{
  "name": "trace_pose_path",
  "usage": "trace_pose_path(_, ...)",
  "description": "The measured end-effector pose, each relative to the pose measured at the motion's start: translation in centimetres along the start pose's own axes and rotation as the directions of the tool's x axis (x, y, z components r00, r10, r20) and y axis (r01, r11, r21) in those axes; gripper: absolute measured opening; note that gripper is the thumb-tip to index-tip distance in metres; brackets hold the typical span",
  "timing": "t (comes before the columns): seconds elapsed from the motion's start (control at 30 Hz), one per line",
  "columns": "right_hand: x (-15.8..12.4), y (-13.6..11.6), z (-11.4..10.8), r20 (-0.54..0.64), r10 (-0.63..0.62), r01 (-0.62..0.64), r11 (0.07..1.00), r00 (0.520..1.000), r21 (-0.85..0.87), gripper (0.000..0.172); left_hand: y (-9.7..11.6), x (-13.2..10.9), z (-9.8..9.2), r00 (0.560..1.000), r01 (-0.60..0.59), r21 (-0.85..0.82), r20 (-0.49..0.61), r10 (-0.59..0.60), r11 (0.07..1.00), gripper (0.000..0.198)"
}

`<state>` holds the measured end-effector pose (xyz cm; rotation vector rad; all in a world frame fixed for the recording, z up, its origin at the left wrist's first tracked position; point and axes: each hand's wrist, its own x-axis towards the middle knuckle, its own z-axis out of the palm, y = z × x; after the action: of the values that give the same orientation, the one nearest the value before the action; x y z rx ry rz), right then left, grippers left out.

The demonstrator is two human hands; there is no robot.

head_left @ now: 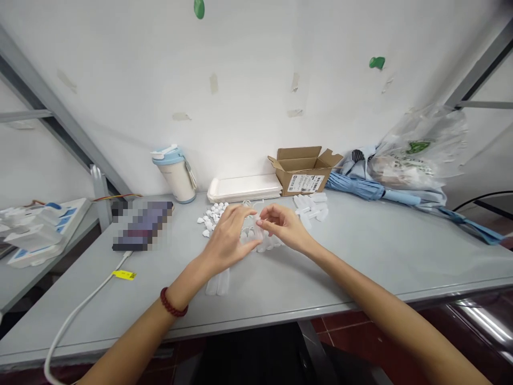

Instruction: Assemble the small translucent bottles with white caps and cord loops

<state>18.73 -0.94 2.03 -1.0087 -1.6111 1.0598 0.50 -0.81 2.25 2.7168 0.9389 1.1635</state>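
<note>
In the middle of the table, my left hand (229,234) curves around a small translucent plastic tube (258,233), thumb near its lower end and index finger near its top. At the upper part of the tube, my right hand (285,225) pinches with thumb and index finger. What sits in that pinch is too small to make out. Behind and below my fingers lie several more translucent tubes, partly hidden. To the left of my left hand is a scatter of small white caps (207,220). Two clear tubes (217,282) lie under my left wrist.
More translucent pieces (311,207) lie right of my hands. Behind stand a cream tumbler (176,179), stacked white trays (246,188) and an open cardboard box (304,174). A blue umbrella (355,186) and plastic bag (420,147) fill the back right. A cabled phone (143,225) lies left.
</note>
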Motion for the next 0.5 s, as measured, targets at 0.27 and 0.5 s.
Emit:
trace_pose_path(0.27,-2.0,-1.2,2.2,0.378,-0.029,0.128,0.963,0.925,-0.239,0.013,3.0,-6.4,-3.8,0.958,0.183,-0.033,0.231,-0.171,0.983,0.048)
trace_pose_path(0.5,-2.6,-1.1,2.8,0.613,-0.022,0.281,0.901,0.789,-0.329,0.023,3.2,-8.4,-4.3,0.884,0.277,-0.087,0.414,-0.218,0.957,0.044)
